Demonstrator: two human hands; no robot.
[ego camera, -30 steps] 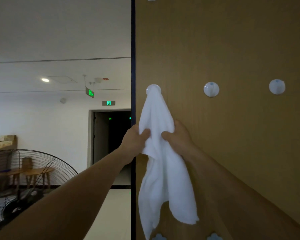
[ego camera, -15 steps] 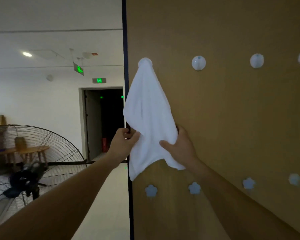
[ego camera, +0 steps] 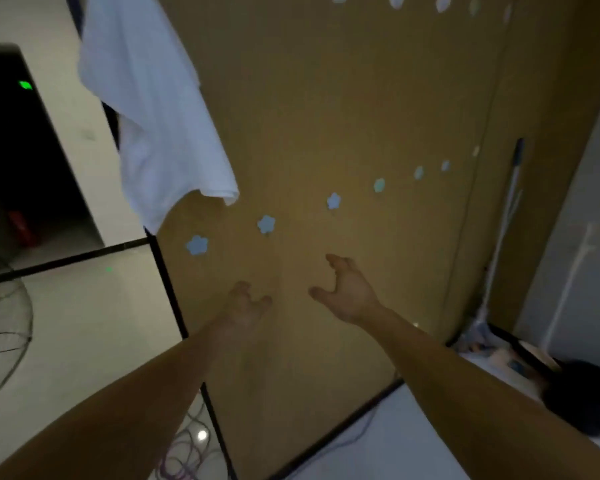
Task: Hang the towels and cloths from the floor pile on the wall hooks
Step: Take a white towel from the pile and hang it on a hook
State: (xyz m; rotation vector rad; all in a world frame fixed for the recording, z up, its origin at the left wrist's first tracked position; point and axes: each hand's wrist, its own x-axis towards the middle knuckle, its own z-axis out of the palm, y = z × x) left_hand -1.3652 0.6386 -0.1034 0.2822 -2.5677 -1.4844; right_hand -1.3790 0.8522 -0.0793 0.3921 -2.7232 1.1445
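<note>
Brown wall panel [ego camera: 326, 98] fills most of the view, tilted, with pale floor on either side of it. At the panel's upper left edge hangs a white towel [ego camera: 160, 116], its top out of frame and its lower corners loose, one lapping past the panel's dark left border. Below the towel a row of flower-shaped hooks [ego camera: 266, 224] climbs toward the right, all bare; a few round hooks [ego camera: 395, 0] show at the top edge. Both arms reach out in front of the lower panel. The left hand [ego camera: 245, 308] has its fingers loosely curled and holds nothing. The right hand [ego camera: 347, 292], just beside it, has its fingers spread and bent, likewise empty. Neither touches the towel. A mop handle [ego camera: 506, 216] leans at the panel's right edge. A wire fan [ego camera: 0, 327] and a dark doorway [ego camera: 14, 150] lie to the left; cables [ego camera: 184, 452] trail on the floor.
</note>
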